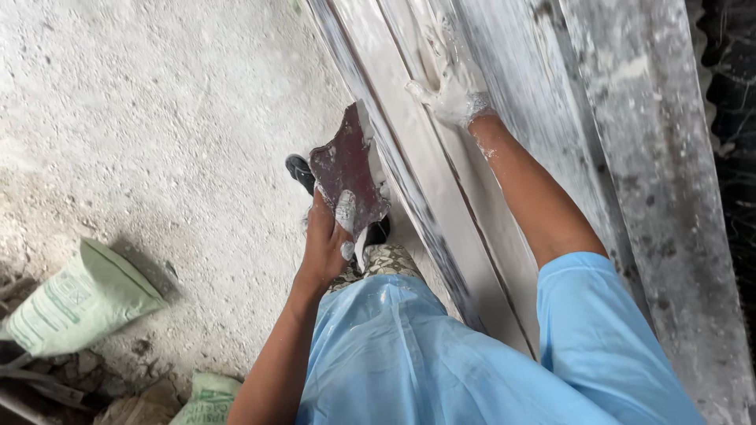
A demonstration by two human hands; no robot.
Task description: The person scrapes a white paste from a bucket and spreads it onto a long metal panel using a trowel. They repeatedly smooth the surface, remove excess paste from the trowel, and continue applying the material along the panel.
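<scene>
- Far to the left of both hands, a pale green woven sack (79, 303) lies slumped on the rough grey concrete floor (157, 118); a second green sack (206, 397) sits below the left forearm.
- The left hand (324, 245) is clamped on a flat dark red metal plate smeared with white putty (346, 177), held tilted just left of the frame.
- A dark shoe (301, 171) shows under the plate.
- The right hand (450, 88), coated in white putty, presses flat with fingers spread on the long white-coated moulded frame (409, 142).
- Judged from this, firm even pressure along the groove would smooth the coat best.
- The hands are apart.
</scene>
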